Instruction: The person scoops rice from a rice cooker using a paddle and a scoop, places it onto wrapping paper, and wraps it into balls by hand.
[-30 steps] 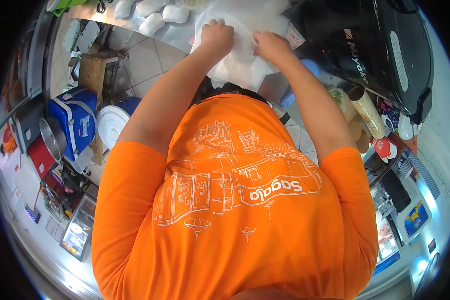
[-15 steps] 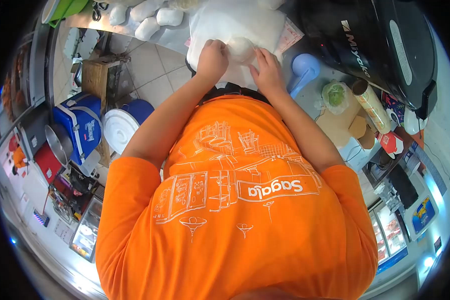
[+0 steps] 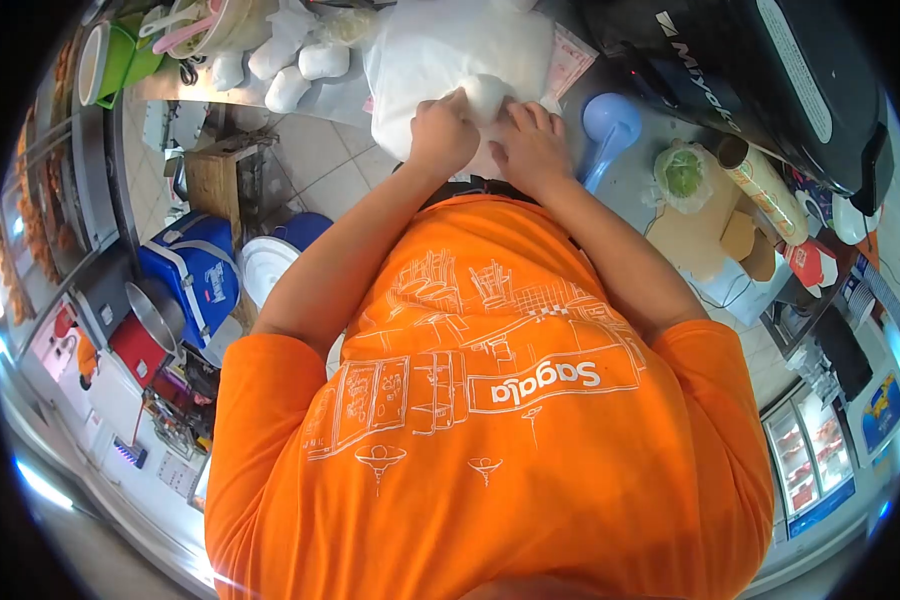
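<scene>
A round white bundle (image 3: 484,97) in a thin wrapper sits on a stack of white wrapping sheets (image 3: 400,70) at the counter's near edge. My left hand (image 3: 445,132) is closed, its fingertips pinching the wrapper at the bundle's left side. On the other side, the curled fingers of my right hand (image 3: 533,147) press against the bundle's lower right edge, thumb apart from them. What lies inside the wrapper is hidden. Several similar white bundles (image 3: 324,62) lie to the left of the sheets. A light blue scoop (image 3: 611,120) rests right of my right hand.
A large black Miyako appliance (image 3: 740,80) stands at the right. Near it are a bag with something green (image 3: 683,175), a cardboard roll (image 3: 765,190) and an open carton (image 3: 745,245). Green containers (image 3: 130,55) stand far left; a blue cooler box (image 3: 190,275) is below.
The view has shifted slightly. The wrapper is drawn in closer around the bundle, which looks more compact. My right hand's fingers have curled more against its edge.
</scene>
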`<state>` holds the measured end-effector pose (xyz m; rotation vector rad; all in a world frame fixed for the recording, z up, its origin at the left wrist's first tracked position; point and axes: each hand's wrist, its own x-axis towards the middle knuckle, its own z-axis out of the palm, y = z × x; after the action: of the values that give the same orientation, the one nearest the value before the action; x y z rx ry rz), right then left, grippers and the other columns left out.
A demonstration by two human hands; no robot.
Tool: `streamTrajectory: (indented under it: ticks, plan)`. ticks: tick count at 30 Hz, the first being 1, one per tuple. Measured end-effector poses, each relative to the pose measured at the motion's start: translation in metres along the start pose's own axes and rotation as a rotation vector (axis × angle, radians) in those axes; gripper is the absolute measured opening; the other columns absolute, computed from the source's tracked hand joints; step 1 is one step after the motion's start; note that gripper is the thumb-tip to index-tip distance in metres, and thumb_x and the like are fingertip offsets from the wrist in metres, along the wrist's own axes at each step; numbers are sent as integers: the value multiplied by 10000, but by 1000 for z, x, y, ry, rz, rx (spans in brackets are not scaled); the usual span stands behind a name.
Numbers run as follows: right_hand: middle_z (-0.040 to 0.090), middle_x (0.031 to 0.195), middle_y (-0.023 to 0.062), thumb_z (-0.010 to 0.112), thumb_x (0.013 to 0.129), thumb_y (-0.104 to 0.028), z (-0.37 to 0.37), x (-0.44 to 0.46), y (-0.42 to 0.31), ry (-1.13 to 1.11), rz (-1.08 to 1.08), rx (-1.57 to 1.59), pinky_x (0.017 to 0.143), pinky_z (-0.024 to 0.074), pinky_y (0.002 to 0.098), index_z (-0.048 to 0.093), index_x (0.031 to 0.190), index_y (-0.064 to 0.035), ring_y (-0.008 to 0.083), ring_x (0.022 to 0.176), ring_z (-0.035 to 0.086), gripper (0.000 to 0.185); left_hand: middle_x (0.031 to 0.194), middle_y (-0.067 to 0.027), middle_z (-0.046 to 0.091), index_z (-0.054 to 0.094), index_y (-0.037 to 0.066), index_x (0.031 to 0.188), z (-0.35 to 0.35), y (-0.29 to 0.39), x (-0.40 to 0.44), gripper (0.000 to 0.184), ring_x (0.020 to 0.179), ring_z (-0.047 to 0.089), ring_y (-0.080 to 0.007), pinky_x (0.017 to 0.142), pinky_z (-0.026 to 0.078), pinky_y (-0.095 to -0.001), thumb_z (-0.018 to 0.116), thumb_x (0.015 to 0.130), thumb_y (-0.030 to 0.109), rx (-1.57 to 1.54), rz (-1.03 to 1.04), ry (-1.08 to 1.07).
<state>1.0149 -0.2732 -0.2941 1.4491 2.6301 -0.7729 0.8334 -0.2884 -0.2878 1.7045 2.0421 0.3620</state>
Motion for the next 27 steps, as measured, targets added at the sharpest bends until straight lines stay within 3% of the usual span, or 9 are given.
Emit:
streamTrajectory:
  ticks: [2,5,11,15,18,20,22,24,27]
  plan:
    - [497,1450,54,680,908,-354,0,0,4,-1,-33,23,1141,318,507,573,1409,-69,267,1396,393,586,1240,-250,702,677,14,1312,-23,21,17,464,1088,682,-397,966,530,-413,594,869,124,-234,-288,-303]
    - [474,1484,57,650,925,-379,4,-1,6,-37,-2,8,1172,287,514,570,1418,-73,267,1430,359,585,1186,-249,726,676,-28,1297,-4,5,25,473,1023,720,-349,918,554,-374,648,894,218,-345,-260,-191]
    - [430,1541,61,586,965,-442,9,-1,14,-78,-8,-10,1192,258,526,557,1433,-71,275,1470,311,599,1123,-200,736,663,-89,1225,-12,25,32,580,1023,715,-261,916,552,-345,787,854,339,-327,-320,-255]
    - [442,1528,75,582,968,-449,-6,1,13,-123,-22,-27,1186,267,524,563,1426,-69,289,1475,303,596,1132,-184,707,611,-65,1248,-16,24,40,655,1018,703,-275,904,554,-354,850,814,363,-367,-358,-318]
    - [455,1511,108,594,970,-440,-12,2,14,-105,-38,106,1180,269,530,552,1434,-37,307,1464,332,616,1239,-170,649,536,-38,1310,-15,10,41,637,1078,673,-286,940,545,-372,827,850,292,-727,-525,-327]
    - [464,1496,157,612,971,-413,-9,-4,16,161,-114,356,1168,286,520,514,1468,0,329,1425,393,653,1332,-174,580,480,-10,1332,-22,3,32,549,1156,634,-298,1008,528,-409,763,907,194,-1435,-639,-347]
    - [465,1495,177,624,970,-362,-34,-6,6,199,-179,483,1169,308,499,493,1480,17,343,1408,421,649,1408,-164,542,474,-2,1375,-48,14,21,485,1257,584,-286,1093,486,-455,668,957,148,-1573,-681,-350]
    - [466,1493,197,636,970,-312,-59,-5,-7,236,-252,616,1169,329,478,472,1492,35,358,1390,449,649,1434,-138,545,470,5,1413,-71,15,7,506,1319,547,-280,1132,454,-483,627,967,184,-1849,-480,-452]
    - [471,1491,230,619,966,-150,-93,4,-24,134,-482,834,1175,377,404,431,1507,59,381,1394,472,609,1417,-124,573,515,6,1395,-93,8,-14,510,1345,526,-276,1164,404,-482,591,914,154,-2002,-411,-410]
